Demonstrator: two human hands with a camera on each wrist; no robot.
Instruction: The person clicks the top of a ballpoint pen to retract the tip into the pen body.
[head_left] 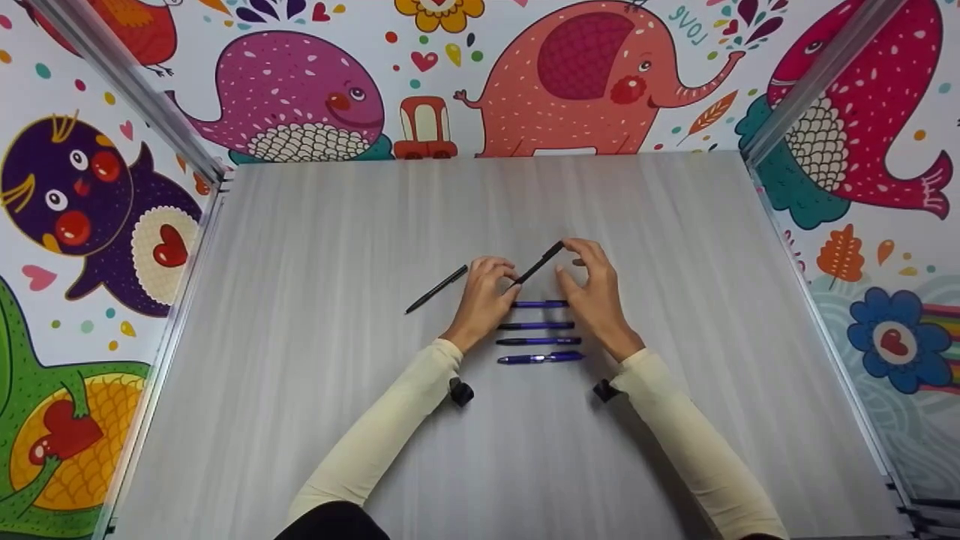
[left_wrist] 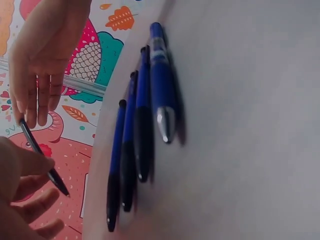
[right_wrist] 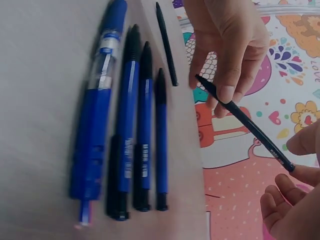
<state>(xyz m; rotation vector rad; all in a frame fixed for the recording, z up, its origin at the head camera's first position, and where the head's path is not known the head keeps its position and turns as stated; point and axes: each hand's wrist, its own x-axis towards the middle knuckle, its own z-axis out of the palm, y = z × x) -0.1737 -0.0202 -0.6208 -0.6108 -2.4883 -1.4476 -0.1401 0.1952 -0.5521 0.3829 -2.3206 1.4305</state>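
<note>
My left hand [head_left: 489, 294] pinches a black pen [head_left: 540, 262] near its tip end, between thumb and fingers. The pen slants up over the table toward my right hand [head_left: 598, 296]. There, an index fingertip touches the pen's far end, while the thumb stands apart from it, as the right wrist view shows. Below the hands lie several blue pens with dark grips in a row, one above another. Nearest my body is a thicker blue pen [head_left: 540, 358] with a clear section. Left of my left hand, a second black pen [head_left: 436, 289] rests diagonally.
The grey wood-grain table [head_left: 315, 247] extends around the hands. Panels with cartoon animals stand along its back and sides, with metal posts [head_left: 817, 82] at the back corners. A black wrist camera [head_left: 461, 391] sits at the left sleeve, another [head_left: 604, 390] at the right.
</note>
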